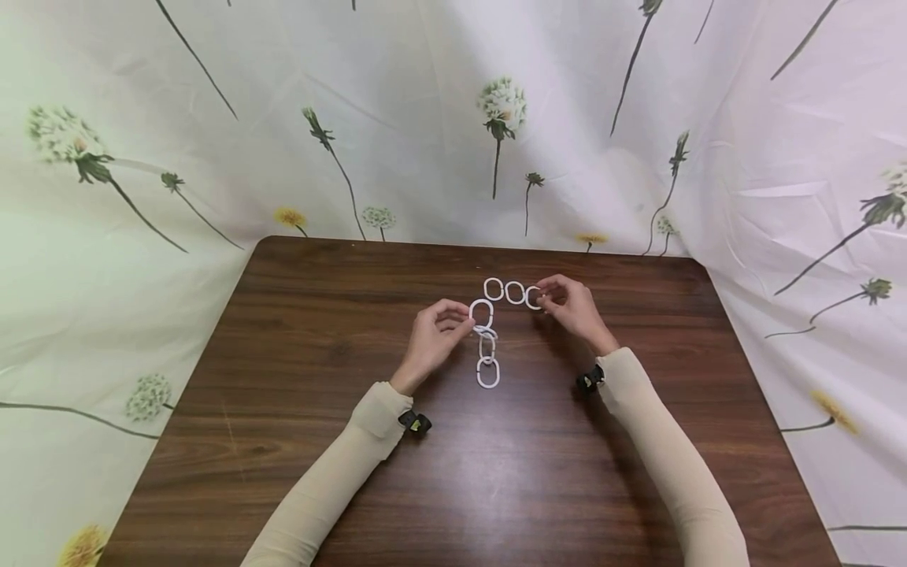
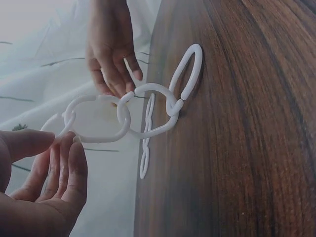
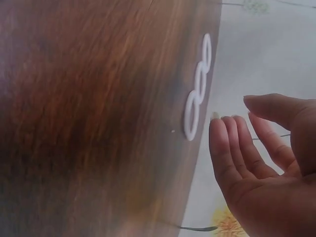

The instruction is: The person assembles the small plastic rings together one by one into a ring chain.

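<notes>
My left hand point(image 1: 435, 335) pinches the end of a chain of white plastic links point(image 1: 487, 346) between thumb and fingertips. In the left wrist view the raised chain point(image 2: 101, 140) runs from those fingers toward the table, several links hooked through one another, its far link tilted near the wood. A second row of three white links point(image 1: 515, 292) lies flat behind it, also seen in the right wrist view as a joined-looking row point(image 3: 191, 118). My right hand point(image 1: 572, 309) is beside the right end of this row, thumb and fingers apart with nothing between them.
Both hands are over a dark brown wooden table point(image 1: 319, 378). A white cloth point(image 1: 425, 142) printed with dandelions hangs behind the table and along its sides. Each wrist wears a small black strap device, such as the left one point(image 1: 415, 423).
</notes>
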Motion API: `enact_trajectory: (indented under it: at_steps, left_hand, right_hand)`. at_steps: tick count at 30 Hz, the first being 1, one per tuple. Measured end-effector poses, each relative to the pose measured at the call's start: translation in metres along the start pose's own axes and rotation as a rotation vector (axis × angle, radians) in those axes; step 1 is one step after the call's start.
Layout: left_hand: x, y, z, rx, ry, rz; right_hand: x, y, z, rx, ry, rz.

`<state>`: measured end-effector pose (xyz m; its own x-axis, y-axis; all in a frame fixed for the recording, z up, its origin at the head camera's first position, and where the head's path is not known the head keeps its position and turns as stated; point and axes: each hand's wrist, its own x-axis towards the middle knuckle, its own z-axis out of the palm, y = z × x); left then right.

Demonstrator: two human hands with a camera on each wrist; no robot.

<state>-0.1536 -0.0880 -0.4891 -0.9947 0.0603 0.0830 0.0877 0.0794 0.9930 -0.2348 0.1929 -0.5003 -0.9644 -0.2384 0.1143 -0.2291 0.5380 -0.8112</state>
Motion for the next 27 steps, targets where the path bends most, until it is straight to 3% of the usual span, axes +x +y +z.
enact_trajectory:
  at_steps: [5,16,27]
  left_hand:
    - [-0.001,-0.003,-0.001,0.010,0.000,-0.024]
    - [-0.002,-0.005,-0.002,0.014,0.011,-0.018]
    - [-0.002,-0.008,-0.003,0.023,0.013,-0.027]
  right_hand:
    - [0.006,0.007,0.000,-0.037,-0.012,0.050]
    - [0.012,0.019,0.002,-0.060,-0.079,0.116]
    - [0.022,0.024,0.008,-0.142,-0.094,0.105]
